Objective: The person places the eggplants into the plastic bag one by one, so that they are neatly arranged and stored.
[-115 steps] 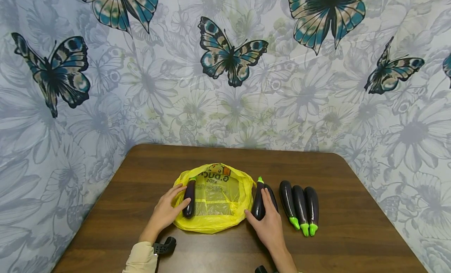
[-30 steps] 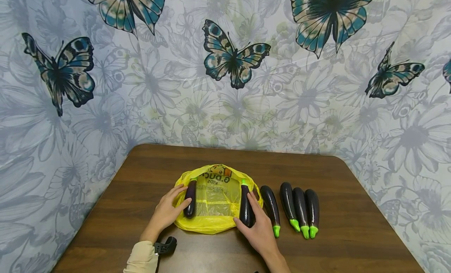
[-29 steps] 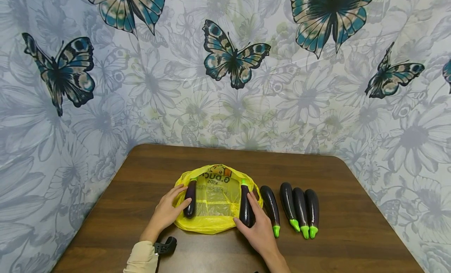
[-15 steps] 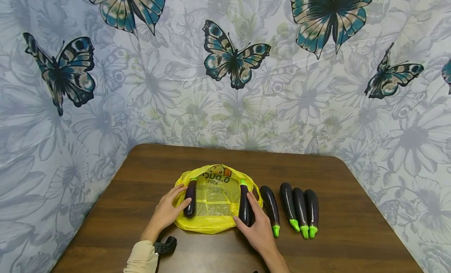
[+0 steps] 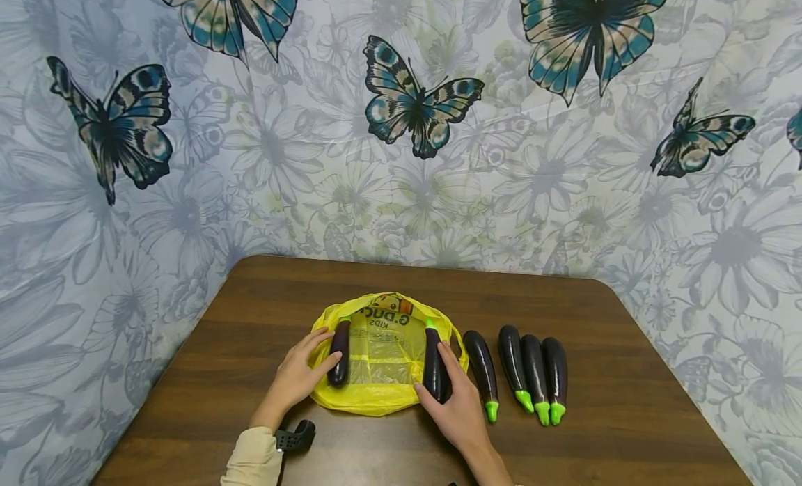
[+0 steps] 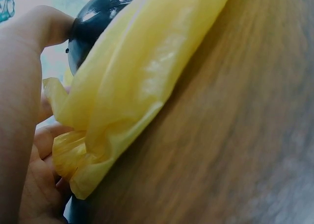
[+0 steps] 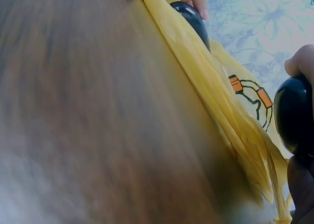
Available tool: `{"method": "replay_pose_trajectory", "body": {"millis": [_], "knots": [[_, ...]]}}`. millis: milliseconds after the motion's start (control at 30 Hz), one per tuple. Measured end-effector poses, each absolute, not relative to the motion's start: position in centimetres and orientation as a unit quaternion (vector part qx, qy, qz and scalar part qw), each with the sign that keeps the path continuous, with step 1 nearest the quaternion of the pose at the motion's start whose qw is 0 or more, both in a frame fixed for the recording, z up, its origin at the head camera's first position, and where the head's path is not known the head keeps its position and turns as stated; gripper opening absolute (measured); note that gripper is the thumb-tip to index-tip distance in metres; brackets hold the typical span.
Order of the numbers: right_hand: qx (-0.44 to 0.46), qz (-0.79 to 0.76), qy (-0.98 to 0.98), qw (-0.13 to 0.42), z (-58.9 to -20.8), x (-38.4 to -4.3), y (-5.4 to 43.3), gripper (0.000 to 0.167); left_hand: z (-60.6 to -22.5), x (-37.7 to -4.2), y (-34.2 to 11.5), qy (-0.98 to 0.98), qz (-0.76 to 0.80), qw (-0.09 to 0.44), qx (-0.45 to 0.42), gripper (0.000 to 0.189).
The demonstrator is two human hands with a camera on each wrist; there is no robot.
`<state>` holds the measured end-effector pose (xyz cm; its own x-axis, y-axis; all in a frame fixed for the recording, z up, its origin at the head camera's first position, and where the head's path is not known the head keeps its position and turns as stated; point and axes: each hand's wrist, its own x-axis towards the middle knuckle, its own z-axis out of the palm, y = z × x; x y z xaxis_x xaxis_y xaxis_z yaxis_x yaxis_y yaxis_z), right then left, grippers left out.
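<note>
Your left hand [image 5: 294, 374] is grasping a long, glossy dark-purple eggplant [image 5: 339, 357], thumb on the near side; its green stem end points away from you. It sits just inside the mouth of a thin yellow plastic bag [image 5: 363, 401], which lies open between your hands, printed lettering on its far inner wall. Bag film bunches around your left fingers; the wrist view is partly blocked, so can't tell if you're pinching the rim too.

Your right hand [image 5: 460, 409] has a second glossy black-purple eggplant [image 5: 435, 367] between thumb and fingers, at the bag mouth's right side. Its green stem end is inside, also pointing away; the blunt end is over the near rim.

Just right of your right fingers: one loose dark eggplant [image 5: 481, 367], green end toward you. Beyond it, further right, three dark eggplants [image 5: 531, 374] side by side, green ends also toward you. All on the brown wood-grain table [image 5: 376, 451]. Black wrist device [image 5: 297, 437] at your left wrist, by the cream sleeve [image 5: 253, 459].
</note>
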<state>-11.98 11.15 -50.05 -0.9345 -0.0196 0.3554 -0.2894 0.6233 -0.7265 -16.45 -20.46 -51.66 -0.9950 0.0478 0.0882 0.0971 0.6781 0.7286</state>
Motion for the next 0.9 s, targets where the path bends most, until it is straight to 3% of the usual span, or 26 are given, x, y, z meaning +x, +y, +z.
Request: {"method": "replay_pose_trajectory", "body": {"millis": [900], "knots": [[0.104,0.447,-0.874,0.158,-49.86,-12.01,10.46,0.078,-51.86,-16.48,-20.51,-0.914,-0.401,0.036,-0.045,0.064]]}}
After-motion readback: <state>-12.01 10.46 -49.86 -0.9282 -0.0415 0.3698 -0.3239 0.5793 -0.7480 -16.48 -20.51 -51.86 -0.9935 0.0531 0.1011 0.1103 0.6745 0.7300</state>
